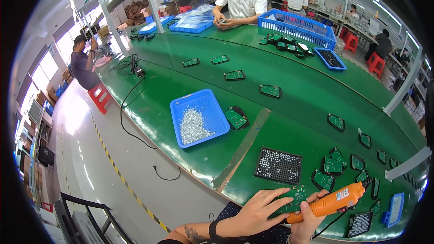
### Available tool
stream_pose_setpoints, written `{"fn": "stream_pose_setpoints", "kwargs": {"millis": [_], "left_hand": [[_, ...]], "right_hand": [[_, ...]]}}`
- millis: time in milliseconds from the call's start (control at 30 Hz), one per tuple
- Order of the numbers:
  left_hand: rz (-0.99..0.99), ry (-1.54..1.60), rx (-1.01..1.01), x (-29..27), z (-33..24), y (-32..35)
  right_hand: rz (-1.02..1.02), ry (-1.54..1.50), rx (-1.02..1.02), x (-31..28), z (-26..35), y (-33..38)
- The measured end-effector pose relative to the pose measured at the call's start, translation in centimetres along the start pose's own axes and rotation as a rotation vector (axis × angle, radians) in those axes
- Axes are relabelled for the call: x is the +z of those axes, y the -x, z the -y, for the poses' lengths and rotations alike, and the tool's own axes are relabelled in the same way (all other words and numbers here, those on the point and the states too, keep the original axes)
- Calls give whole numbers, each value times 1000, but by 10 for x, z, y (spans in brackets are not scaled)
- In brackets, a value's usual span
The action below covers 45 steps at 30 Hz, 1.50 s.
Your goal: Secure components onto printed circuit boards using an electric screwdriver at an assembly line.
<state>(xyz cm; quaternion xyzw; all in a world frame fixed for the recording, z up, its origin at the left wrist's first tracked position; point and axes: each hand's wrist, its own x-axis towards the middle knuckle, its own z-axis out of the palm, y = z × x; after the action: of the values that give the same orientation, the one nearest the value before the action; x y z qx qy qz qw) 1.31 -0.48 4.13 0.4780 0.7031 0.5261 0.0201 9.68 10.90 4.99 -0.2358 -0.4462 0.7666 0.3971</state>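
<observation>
A long green table [289, 122] runs through a busy workshop. The left hand [255, 212] lies with fingers [275, 197] spread flat on a green circuit board [296, 196]. The right hand [305, 221] has its fingers wrapped tight round an orange electric screwdriver [332, 202], just right of the board. A black screw tray [279, 166] sits just beyond the fingers.

The green belt [289, 108] is looking smooth and slightly glossy. The blue tray [181, 108] is appearing as shiny plastic, holding bright metal screws [193, 125]. The orange screwdriver [332, 202] is showing smooth plastic.
</observation>
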Motion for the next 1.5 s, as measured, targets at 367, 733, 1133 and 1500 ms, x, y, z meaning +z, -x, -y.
{"fn": "stream_pose_setpoints", "kwargs": {"millis": [367, 733, 1133, 1500], "left_hand": [[-32, -11, 35, 3, -5, 7], [-165, -15, -88, -27, 0, 3], [18, -66, -213, -46, 42, 33], [237, -152, 28, -5, 55, 19]], "right_hand": [[16, -5, -2, -4, 4, 11], [93, -117, 25, -14, 8, 10], [134, -128, -244, -34, 48, -17], [276, 55, -455, -20, 41, -30]]}}
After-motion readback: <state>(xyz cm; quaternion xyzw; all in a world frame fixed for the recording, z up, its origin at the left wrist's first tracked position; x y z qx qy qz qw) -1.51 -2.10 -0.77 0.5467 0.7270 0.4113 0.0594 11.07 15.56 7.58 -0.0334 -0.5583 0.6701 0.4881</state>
